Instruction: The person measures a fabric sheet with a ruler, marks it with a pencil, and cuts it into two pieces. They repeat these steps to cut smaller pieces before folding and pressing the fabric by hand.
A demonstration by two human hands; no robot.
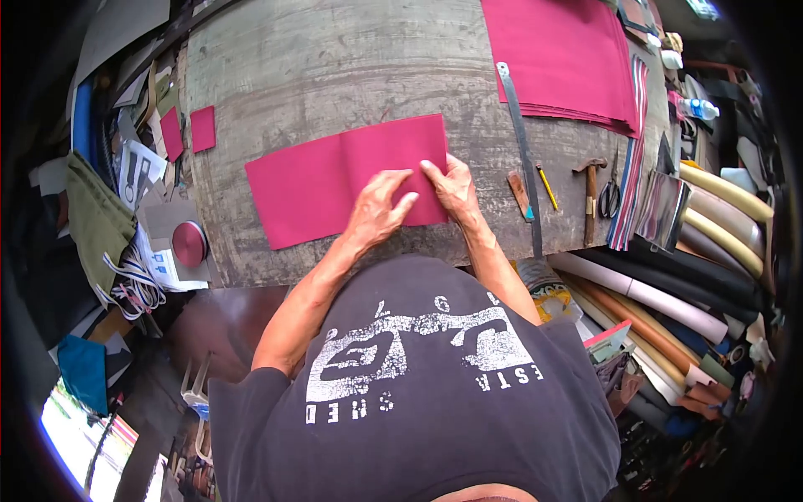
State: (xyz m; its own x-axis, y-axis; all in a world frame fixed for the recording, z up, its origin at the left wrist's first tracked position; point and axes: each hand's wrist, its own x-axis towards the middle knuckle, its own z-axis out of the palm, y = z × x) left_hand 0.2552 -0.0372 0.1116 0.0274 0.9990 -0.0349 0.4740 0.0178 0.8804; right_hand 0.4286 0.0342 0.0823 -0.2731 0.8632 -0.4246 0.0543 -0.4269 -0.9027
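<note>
A crimson sheet of fabric-like material [305, 188] lies on the worktable in front of me, with a fold or crease down its middle. My left hand [381, 211] rests over its right half, fingers slightly bent and thumb held apart. At the sheet's right edge is my right hand [452, 189], its thumb on top and the edge between thumb and fingers. Part of the right fingers is hidden.
A steel ruler [520, 151], yellow cutter [548, 187], hammer [590, 197] and scissors [610, 199] lie right. Behind them is a crimson stack [565, 63]. Left are small crimson pieces [202, 129] and a ribbon roll [189, 243]. Material rolls [640, 297] crowd the right side.
</note>
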